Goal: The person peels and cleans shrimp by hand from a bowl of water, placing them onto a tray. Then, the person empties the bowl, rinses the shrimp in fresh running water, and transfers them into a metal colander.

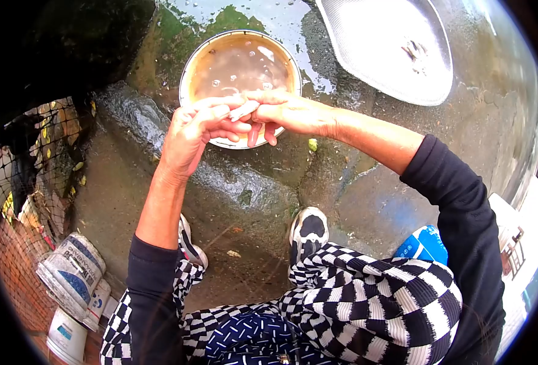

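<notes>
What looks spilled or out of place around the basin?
The ground near the basin is wet and shiny, perhaps from splashed water. A small yellow-green scrap lies loose just off the basin's lower right, odd on otherwise dark ground. No damage stands out.

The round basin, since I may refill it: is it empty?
Not empty: the basin holds cloudy brownish liquid, with bubbles on its surface; how deep, I cannot tell.

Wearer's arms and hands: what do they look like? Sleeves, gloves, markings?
Left sleeve and right sleeve: plain near-black fabric, ending mid-forearm. Left hand and right hand: bare, with no gloves, watch or bracelet visible.
</notes>
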The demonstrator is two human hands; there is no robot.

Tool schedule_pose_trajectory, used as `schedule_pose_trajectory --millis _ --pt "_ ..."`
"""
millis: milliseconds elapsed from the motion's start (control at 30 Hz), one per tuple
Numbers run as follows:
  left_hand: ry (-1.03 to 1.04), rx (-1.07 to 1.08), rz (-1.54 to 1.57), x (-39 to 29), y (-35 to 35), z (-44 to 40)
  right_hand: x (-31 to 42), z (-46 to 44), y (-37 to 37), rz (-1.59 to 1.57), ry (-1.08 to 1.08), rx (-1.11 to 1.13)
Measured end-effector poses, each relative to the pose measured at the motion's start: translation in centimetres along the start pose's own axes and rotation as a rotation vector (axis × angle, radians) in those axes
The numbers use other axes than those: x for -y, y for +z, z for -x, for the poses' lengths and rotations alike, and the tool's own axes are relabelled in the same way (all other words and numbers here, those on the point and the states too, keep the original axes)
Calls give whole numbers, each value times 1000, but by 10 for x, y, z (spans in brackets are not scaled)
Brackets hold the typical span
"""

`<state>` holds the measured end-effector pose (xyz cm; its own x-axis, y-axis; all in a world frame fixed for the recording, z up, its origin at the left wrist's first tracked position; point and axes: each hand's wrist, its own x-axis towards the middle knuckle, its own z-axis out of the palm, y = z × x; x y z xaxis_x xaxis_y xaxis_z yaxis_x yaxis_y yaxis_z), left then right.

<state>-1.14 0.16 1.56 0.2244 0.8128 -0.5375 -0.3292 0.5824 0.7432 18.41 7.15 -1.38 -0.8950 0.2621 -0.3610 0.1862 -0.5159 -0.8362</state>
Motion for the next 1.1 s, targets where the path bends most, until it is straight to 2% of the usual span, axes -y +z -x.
schedule_pose_trajectory --millis 133,200,300,433,633,900,1100 --pt "11 -75 -83 -2 12 -1 -2 -1 0 -28 21 5" --pt "12 -164 -248 -1 15 -2 -3 -3 0 87 -18 23" --pt "18 -187 -254 0 15 -3 -5 -3 -1 171 52 -17" --pt "30 -174 -284 5 9 -3 -6 -5 0 183 59 -61" --pt "56 -86 -220 6 -2 -2 -10 -6 -4 26 46 -34" --pt "-25 -75 36 2 -9 -2 -5 -7 -4 -92 191 -52" --pt "17 -85 -185 4 1 -4 -6 -11 -2 -4 127 -74"
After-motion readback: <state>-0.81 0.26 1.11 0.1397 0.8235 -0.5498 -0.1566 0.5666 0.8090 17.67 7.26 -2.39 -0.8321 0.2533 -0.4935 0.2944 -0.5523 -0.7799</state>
